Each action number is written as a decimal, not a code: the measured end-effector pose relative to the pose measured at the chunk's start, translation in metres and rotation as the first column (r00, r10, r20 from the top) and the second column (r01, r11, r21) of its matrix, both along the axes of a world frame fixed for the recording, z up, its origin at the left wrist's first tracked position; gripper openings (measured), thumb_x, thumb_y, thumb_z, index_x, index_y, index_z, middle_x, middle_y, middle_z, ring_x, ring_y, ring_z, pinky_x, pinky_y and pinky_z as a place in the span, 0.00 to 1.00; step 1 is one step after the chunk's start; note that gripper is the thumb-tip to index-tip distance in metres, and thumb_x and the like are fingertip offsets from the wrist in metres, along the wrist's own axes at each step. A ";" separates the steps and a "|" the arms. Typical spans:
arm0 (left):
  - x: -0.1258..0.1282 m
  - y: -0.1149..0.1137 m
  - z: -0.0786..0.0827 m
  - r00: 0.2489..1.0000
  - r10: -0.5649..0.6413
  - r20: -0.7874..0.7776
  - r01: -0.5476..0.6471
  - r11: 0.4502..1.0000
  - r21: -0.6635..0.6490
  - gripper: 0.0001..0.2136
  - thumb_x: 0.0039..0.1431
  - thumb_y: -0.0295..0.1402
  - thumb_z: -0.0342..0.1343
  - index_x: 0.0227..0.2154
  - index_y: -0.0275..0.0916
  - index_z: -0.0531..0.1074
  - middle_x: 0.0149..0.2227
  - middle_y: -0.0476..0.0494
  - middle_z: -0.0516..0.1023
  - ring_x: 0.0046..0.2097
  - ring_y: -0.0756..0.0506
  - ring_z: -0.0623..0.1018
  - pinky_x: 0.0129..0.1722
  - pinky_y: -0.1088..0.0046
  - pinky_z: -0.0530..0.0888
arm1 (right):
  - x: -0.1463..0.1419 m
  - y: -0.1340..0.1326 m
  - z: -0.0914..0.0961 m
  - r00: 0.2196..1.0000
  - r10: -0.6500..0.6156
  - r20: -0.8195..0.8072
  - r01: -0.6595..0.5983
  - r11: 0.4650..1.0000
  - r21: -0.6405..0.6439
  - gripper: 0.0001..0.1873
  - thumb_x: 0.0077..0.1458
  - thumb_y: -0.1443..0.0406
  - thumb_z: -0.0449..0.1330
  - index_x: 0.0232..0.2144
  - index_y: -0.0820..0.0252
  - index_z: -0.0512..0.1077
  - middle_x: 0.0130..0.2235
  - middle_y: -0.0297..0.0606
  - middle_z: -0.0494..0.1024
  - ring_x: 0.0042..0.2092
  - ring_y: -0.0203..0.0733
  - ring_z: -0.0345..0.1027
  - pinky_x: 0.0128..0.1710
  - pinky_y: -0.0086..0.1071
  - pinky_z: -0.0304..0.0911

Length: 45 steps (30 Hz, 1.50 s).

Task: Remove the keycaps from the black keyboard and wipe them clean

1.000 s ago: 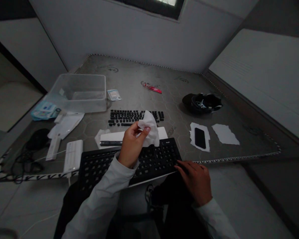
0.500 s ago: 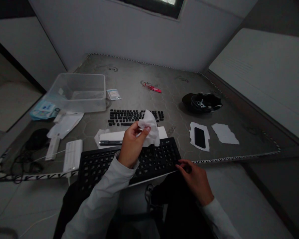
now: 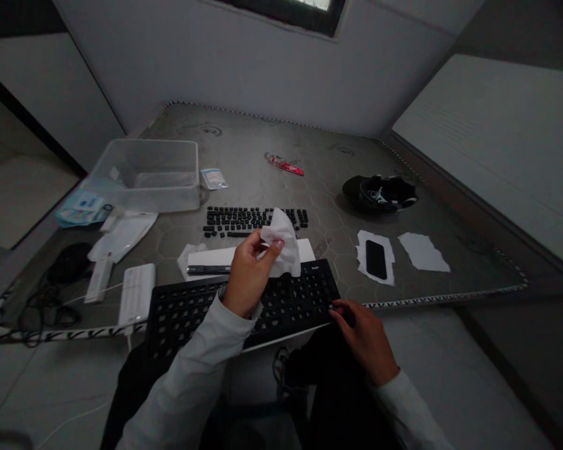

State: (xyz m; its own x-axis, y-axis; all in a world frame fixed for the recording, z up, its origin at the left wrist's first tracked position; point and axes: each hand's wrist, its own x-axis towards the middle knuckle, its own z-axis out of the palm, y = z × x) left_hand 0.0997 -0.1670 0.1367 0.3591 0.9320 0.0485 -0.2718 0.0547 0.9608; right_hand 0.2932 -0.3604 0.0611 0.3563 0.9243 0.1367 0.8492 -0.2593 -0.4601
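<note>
My left hand is closed, thumb against fingers, on a crumpled white tissue held over the keyboard. The black keyboard lies tilted across the table's front edge and my lap, with its keycaps off over much of it and pale key mounts showing. At its lower right corner, the thumb and forefinger of my right hand are pinched together. Whatever is between those fingertips is too small and dark to make out. Loose black keycaps lie in rows behind the keyboard.
A clear plastic box stands at the back left, near a blue wipes pack. A white power strip sits at front left. Rightward are a phone on torn paper, another paper piece and a black cap.
My right hand has shifted slightly left, its fingertips now over the keyboard's corner. My left hand and the tissue have barely moved.
</note>
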 end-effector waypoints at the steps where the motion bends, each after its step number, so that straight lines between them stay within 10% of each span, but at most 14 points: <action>1: 0.000 0.000 0.000 1.000 -0.001 0.000 0.001 1.000 0.001 0.10 0.54 0.37 0.62 0.38 0.40 0.75 0.37 0.47 0.78 0.38 0.48 0.75 0.39 0.74 0.70 | 0.000 0.000 0.000 1.000 0.003 0.006 -0.003 1.000 -0.006 0.16 0.62 0.54 0.54 0.43 0.57 0.73 0.36 0.40 0.78 0.39 0.46 0.74 0.42 0.40 0.67; 45: 0.000 0.000 0.001 1.000 -0.010 0.016 0.010 1.000 0.012 0.10 0.54 0.37 0.62 0.38 0.40 0.75 0.37 0.46 0.78 0.39 0.47 0.76 0.40 0.73 0.71 | 0.005 0.000 -0.001 0.984 0.139 0.112 -0.138 0.990 -0.013 0.12 0.65 0.58 0.51 0.44 0.57 0.68 0.40 0.43 0.77 0.42 0.49 0.72 0.44 0.43 0.67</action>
State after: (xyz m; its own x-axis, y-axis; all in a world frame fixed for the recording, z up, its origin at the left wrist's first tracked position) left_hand 0.0994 -0.1675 0.1378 0.3673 0.9278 0.0652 -0.2865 0.0462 0.9570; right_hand 0.2984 -0.3600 0.0606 0.2074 0.9645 0.1634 0.9233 -0.1378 -0.3585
